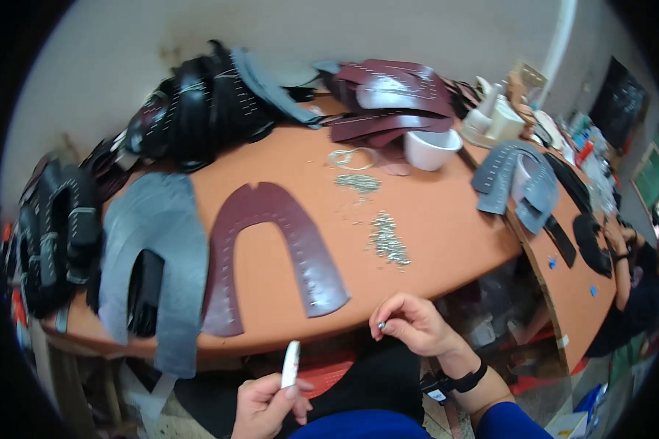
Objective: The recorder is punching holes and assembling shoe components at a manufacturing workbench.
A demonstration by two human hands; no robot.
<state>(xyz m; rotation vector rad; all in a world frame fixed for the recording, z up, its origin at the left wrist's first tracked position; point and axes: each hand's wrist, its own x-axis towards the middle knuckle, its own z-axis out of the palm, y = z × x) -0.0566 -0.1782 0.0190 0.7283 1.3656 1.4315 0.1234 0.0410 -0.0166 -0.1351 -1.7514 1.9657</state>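
Low in front of me, my left hand point(271, 401) grips a slim white tube point(291, 366) that stands upright from the fingers; whether it is a pen or a glue tube I cannot tell. My right hand point(416, 323), just off the table's front edge, pinches a tiny shiny metal piece point(381, 325) between thumb and finger. On the table between them and the wall lies a maroon U-shaped leather piece point(256, 205), dotted with small metal bits along its inner curve and both legs. Two heaps of small silvery metal pieces point(389, 240) point(357, 183) lie to its right.
Grey U-shaped pieces point(157, 212) overhang the orange table point(454, 219) at left. Black bundles point(198, 110) and a maroon stack point(395, 91) line the back. A white bowl point(432, 151) stands near a string loop point(351, 158). Another person point(641, 285) works at the right-hand table point(564, 293).
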